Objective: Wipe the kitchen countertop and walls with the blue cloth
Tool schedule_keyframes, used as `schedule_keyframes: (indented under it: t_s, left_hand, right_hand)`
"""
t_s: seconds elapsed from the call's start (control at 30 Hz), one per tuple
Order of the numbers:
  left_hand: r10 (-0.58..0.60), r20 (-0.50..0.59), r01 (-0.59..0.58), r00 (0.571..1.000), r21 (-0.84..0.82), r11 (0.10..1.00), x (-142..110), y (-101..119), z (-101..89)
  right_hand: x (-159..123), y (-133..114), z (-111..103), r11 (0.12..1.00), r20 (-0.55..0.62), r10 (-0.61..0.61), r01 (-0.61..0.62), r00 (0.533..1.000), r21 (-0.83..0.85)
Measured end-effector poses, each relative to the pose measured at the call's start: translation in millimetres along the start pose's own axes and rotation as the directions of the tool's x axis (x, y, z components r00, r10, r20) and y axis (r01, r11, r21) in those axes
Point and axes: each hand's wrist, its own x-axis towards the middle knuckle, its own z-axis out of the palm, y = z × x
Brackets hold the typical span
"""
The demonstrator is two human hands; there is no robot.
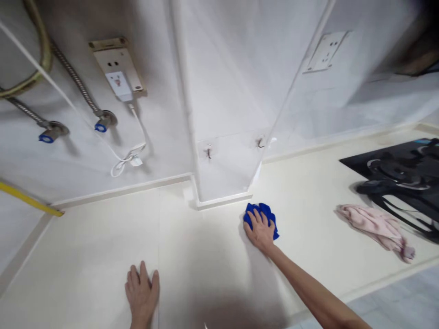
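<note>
My right hand [261, 230] presses down on a blue cloth [265, 213] on the cream countertop [212, 256], close to the foot of a white wall pillar [222, 137]. Its fingers are curled over the cloth. My left hand [141, 292] lies flat on the countertop near the front edge, fingers stretched out, holding nothing.
A pink cloth [377, 226] lies crumpled at the right, beside a black gas hob [404, 173]. On the wall are two sockets [118, 68], a white cable [130, 157], metal hoses with blue valves [101, 125] and a yellow pipe [30, 201]. Two small hooks [208, 151] hang on the pillar.
</note>
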Motion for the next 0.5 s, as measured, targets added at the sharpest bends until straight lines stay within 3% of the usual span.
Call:
schedule_keyframes:
  t_s: [0.07,0.13,0.23,0.3,0.33,0.4,0.5]
  left_hand:
    - [0.035,-0.014,-0.035,0.999,-0.009,0.999,9,-13,-7.9]
    - [0.046,-0.097,-0.047,0.994,-0.009,0.999,19,-28,-16.9]
    - [0.051,-0.242,-0.049,0.969,0.014,0.999,32,-51,-26.4]
    - [0.057,-0.291,-0.051,0.955,0.029,0.998,38,-64,-27.1]
    - [0.063,-0.307,-0.054,0.949,0.038,0.998,39,-70,-25.8]
    - [0.096,-0.325,-0.079,0.941,0.066,0.995,39,-78,-21.8]
    - [0.115,-0.304,-0.089,0.946,0.098,0.991,38,-83,-17.3]
  right_hand:
    - [-22,-43,6,0.995,0.024,-0.101,0.1,0.995,0.024]
    - [-41,-92,10,0.953,0.054,-0.292,0.286,0.955,0.105]
    - [-51,-164,11,0.792,0.084,-0.59,0.555,0.803,0.254]
    - [-40,-206,8,0.697,0.097,-0.699,0.644,0.709,0.317]
    - [-30,-224,6,0.675,0.101,-0.72,0.66,0.686,0.33]
    - [-5,-255,5,0.678,0.104,-0.718,0.657,0.689,0.329]
    - [39,-285,9,0.75,0.108,-0.642,0.592,0.759,0.295]
